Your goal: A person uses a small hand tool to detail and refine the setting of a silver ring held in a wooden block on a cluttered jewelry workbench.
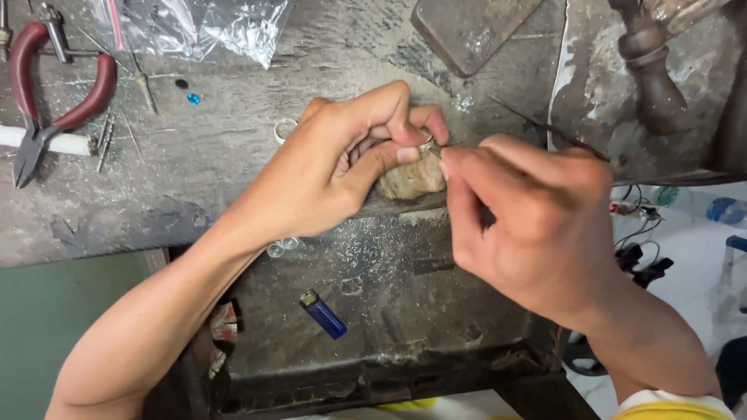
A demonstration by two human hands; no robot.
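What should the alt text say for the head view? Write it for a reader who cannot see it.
Two bare hands meet over a worn workbench: the left hand pinches a small metal ring against a stone-like block, while the right hand works on it with a thin tool. Red-handled pliers lie upper left; a blue lighter lies below.

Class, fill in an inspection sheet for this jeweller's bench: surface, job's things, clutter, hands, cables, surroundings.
Surface: worn grey bench, dusty.
Job's things: small metal ring on a wooden peg; thin tool.
Clutter: red-handled pliers, blue lighter, plastic bag, blue stone.
Hands: left hand pinches the ring; right hand holds the tool.
Cables: dark wires at right.
Surroundings: tray below; pale floor.
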